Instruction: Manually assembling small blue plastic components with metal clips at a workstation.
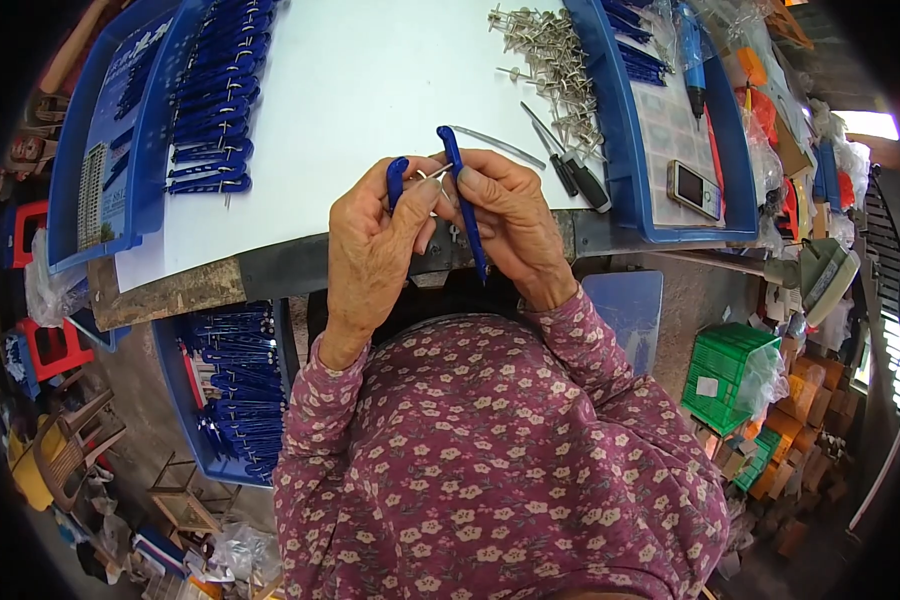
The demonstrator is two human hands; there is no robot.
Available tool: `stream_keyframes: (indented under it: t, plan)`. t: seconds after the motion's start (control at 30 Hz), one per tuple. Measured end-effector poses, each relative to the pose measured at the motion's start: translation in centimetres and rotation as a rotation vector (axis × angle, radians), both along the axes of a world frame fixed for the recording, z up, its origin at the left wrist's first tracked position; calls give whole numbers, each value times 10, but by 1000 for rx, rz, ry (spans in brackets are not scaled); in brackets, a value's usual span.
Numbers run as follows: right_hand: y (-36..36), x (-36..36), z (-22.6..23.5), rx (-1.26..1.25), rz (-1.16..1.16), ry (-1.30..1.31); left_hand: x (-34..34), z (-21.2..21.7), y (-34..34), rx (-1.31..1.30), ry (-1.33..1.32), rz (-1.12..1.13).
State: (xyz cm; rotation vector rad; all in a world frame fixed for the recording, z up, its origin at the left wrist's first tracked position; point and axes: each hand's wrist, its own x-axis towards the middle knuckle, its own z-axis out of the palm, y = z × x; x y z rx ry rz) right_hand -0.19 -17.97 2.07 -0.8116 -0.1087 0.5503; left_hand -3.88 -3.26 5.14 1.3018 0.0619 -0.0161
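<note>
Over the table's front edge, my left hand (365, 245) and my right hand (522, 222) are close together with fingers pinched. My right thumb and fingers grip a long, slim blue plastic piece (471, 230) with a rounded upper end, held nearly upright. A second blue piece (396, 178) is in my left fingers; its lower part is hidden. Between the two hands shows a small shiny metal part (433, 182), partly covered by my fingertips; whether it joins the blue pieces I cannot tell. Just beyond the hands, a thin metal tool (500, 146) lies on the white sheet (370, 70).
Blue pieces with metal pins lie in a stack (215, 110) at left, beside a blue tray (160, 150). Loose metal pins (555, 65), screwdrivers (585, 180) and a right tray (625, 170) with a phone (694, 190) are to the right. A filled bin (185, 400) stands below left.
</note>
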Motion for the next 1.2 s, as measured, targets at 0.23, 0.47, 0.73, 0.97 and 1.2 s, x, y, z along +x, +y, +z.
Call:
stream_keyframes:
  t: [0.23, 0.47, 0.73, 0.97, 1.2]
  plan:
    - [4, -5, 1, -135, -95, -1, -2, -1, -2, 4, -14, 9]
    - [4, -7, 1, -224, -127, -107, -3, 2, -1, -7, 9, -12]
    - [-3, -7, 24, -615, -175, -367, -1, 4, 5, -113, 64, -101]
    - [-3, 3, 35, -747, -329, -913, 7, 11, 1, -303, 96, -111]
    - [-4, 10, 43, -703, -395, -1162, 10, 20, -3, -117, 22, -90]
